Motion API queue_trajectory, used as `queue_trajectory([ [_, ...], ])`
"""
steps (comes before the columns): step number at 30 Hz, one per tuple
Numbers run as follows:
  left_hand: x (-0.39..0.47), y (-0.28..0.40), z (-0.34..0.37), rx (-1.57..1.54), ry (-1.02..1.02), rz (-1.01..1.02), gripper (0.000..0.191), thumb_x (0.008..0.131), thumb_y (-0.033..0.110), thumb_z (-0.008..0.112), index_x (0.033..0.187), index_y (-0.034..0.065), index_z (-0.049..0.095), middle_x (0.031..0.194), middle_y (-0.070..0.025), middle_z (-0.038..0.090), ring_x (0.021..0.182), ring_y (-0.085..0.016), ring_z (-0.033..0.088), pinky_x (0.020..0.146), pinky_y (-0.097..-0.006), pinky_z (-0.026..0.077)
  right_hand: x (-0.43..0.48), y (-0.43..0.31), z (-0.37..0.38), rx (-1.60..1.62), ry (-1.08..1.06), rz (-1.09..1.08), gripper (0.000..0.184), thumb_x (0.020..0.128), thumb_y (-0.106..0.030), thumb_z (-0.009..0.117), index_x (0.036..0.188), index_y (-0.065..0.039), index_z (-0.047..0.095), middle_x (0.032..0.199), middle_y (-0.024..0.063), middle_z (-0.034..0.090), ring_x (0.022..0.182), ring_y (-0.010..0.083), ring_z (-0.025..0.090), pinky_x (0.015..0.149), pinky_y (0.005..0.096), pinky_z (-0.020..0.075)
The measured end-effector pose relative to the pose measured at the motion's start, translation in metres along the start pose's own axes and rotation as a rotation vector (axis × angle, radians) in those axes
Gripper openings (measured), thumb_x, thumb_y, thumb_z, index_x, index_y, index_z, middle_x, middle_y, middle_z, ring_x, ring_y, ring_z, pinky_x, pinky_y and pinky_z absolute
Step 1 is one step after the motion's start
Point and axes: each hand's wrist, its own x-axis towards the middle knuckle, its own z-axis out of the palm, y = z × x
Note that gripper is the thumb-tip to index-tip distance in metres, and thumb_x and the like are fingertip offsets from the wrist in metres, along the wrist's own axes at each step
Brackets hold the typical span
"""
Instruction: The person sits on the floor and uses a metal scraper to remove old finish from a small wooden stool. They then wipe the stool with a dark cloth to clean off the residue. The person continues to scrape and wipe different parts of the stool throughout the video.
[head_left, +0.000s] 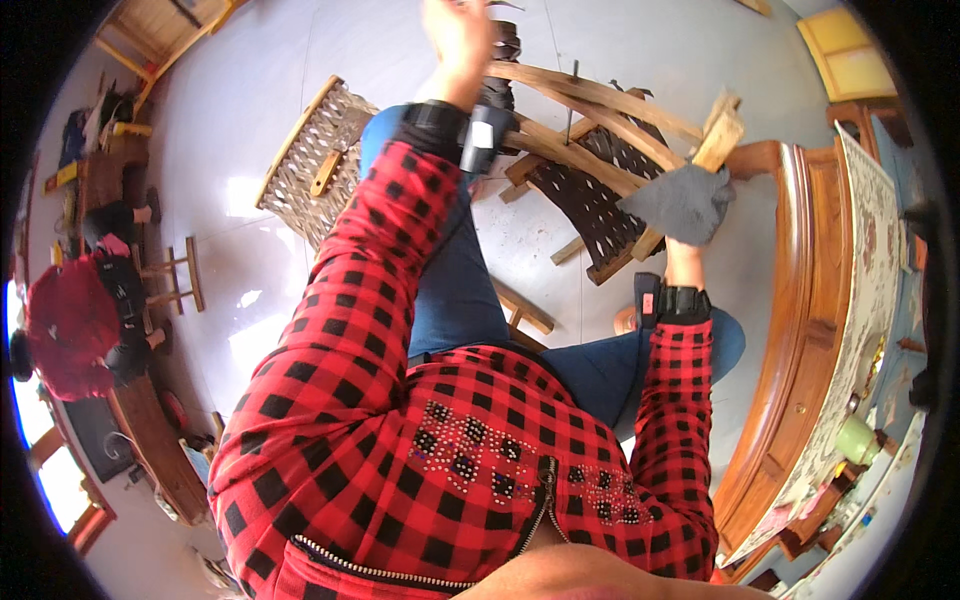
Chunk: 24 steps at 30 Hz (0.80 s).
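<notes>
My left hand (459, 45), bare and blurred, is raised at the top edge, its fingers partly cut off. A roll of dark strips (508, 45) lies close beside it; whether the hand holds anything is unclear. Over my right hand (681, 204) is a grey glove or cloth, and that hand grips a wooden leg (718, 142) of a wooden frame (600, 94). A thin dark rod (572, 97) stands upright at the frame. Below the bars, a dark woven panel with slits (581, 199) is partly hidden.
A woven seat (296, 180) at the left bears a wooden-handled bladed tool (326, 172). A wooden cabinet (806, 322) with a patterned cover borders my right. A small wooden stool (193, 274) and another person in red (75, 322) are farther left.
</notes>
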Motion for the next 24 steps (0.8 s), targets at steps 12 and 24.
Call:
queue_trajectory([
  [12,-0.010,-0.041,0.008,0.262,-0.748,-0.616,0.076,0.077,0.052,0.069,0.126,-0.0041,0.054,0.129,-0.0211,0.054,0.125,-0.034,0.045,0.097,-0.0460,0.039,0.006,0.010,-0.039,0.742,0.021,0.452,0.035,0.087,-0.015,0.066,0.118,-0.006,0.051,0.106,0.0040,0.061,0.094,0.0147,0.060,0.082,0.0278,0.0496],
  [24,-0.031,0.009,0.042,-0.292,-0.840,-0.409,0.023,0.081,0.018,0.073,0.095,0.0026,0.064,0.083,-0.0027,0.067,0.072,-0.012,0.062,0.067,-0.0273,0.050,-0.022,0.058,-0.089,1.032,0.275,0.414,0.033,0.092,-0.017,0.056,0.122,-0.005,0.051,0.109,0.0061,0.062,0.102,0.0165,0.059,0.089,0.0302,0.0470],
])
